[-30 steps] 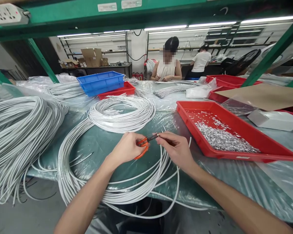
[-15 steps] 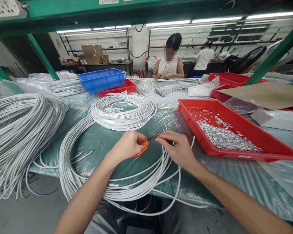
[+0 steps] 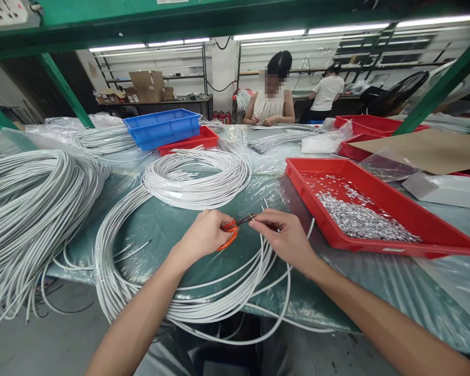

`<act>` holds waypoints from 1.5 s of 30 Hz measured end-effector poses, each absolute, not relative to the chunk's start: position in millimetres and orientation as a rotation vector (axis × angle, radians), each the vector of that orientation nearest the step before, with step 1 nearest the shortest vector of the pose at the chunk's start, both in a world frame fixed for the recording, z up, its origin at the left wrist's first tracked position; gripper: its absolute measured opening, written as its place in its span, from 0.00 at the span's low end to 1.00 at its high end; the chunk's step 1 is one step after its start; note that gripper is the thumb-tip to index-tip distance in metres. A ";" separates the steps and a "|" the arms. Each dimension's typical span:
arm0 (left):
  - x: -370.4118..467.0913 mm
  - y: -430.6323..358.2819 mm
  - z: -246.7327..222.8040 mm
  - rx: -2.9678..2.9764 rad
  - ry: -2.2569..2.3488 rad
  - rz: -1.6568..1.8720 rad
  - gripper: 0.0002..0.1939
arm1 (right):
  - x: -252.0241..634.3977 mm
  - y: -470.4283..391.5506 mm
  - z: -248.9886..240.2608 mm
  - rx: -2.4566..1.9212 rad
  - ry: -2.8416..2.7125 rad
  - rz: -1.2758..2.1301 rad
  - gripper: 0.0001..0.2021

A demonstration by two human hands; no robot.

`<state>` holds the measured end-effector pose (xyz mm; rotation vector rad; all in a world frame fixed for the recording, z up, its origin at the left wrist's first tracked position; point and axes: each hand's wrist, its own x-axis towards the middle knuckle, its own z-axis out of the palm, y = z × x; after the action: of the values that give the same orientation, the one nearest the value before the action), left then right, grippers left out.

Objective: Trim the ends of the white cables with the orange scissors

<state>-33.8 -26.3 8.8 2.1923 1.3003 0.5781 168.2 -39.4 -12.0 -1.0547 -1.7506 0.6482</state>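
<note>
My left hand [image 3: 204, 233] is closed around the orange handles of a pair of scissors [image 3: 231, 237], whose dark blades point right. At the blade tips, my right hand [image 3: 285, 236] pinches the end of a white cable; its fingers hide most of that end. Below both hands lies a large loose coil of white cables [image 3: 203, 312], with several strands rising beneath my right hand. Behind them sits a second, tighter coil of white cable [image 3: 198, 196].
To the right stands a red tray [image 3: 376, 249] of small silvery metal pieces. A thick cable bundle [image 3: 43, 209] hangs over the left table edge. A blue bin [image 3: 162, 128] rests at the back, near a seated co-worker [image 3: 272, 107]. A green beam [image 3: 219, 34] crosses overhead.
Both hands stay nearly in place, with the scissors still at the cable end. The view has tilted very slightly.
</note>
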 end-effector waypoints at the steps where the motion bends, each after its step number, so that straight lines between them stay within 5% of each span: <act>1: -33.6 -26.6 9.3 2.197 1.299 0.574 0.15 | 168.3 -38.6 -11.1 -1.048 -1.732 0.688 0.10; 10: -32.4 -28.6 10.3 2.149 1.203 0.553 0.14 | 167.7 -35.3 -3.5 -1.050 -1.602 0.997 0.17; 27: -31.2 -25.5 6.8 2.127 1.270 0.571 0.16 | 160.8 -35.8 -10.7 -1.064 -1.480 1.028 0.15; 45: -25.3 3.5 -19.7 2.038 1.451 0.971 0.16 | 153.4 -20.3 -30.8 -0.943 -1.482 1.033 0.15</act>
<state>-25.3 3.5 -19.7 2.0376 1.4513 0.9707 153.4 -20.3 -30.8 -0.9428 -1.4817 1.0333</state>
